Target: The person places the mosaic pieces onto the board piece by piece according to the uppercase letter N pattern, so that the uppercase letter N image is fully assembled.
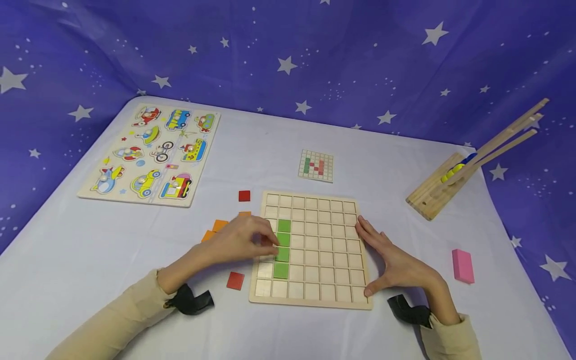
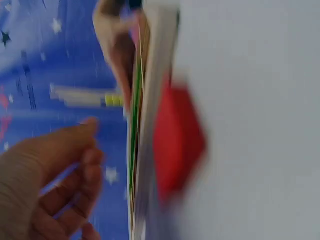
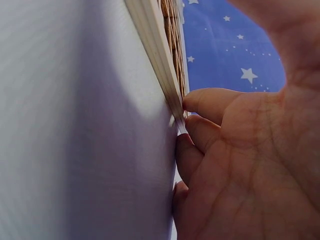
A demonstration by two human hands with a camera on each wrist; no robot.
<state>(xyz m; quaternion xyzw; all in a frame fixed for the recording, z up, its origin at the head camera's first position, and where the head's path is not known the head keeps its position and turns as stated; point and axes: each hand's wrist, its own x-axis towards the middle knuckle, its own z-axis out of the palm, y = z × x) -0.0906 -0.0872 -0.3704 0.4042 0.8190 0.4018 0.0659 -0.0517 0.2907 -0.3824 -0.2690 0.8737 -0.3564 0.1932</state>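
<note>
A wooden grid board (image 1: 310, 303) lies on the white table, with a column of several green tiles (image 1: 281, 271) set in its second column from the left. My left hand (image 1: 240, 237) hovers over that column, fingers loosely bent and fingertips close to the middle tiles. Seen in the left wrist view, nothing sits between the thumb and fingers. My right hand (image 1: 396, 265) rests at the board's right edge, its thumb at the near corner and its fingers spread further up. The right wrist view shows those fingertips against the board's side.
Orange tiles (image 1: 220, 225) and red tiles (image 1: 235, 281) lie left of the board. Behind it is a small pattern card (image 1: 316, 165). A vehicle puzzle (image 1: 148, 150) lies back left; a wooden stand with beads (image 1: 429, 202) and a pink block (image 1: 463, 266) are at right.
</note>
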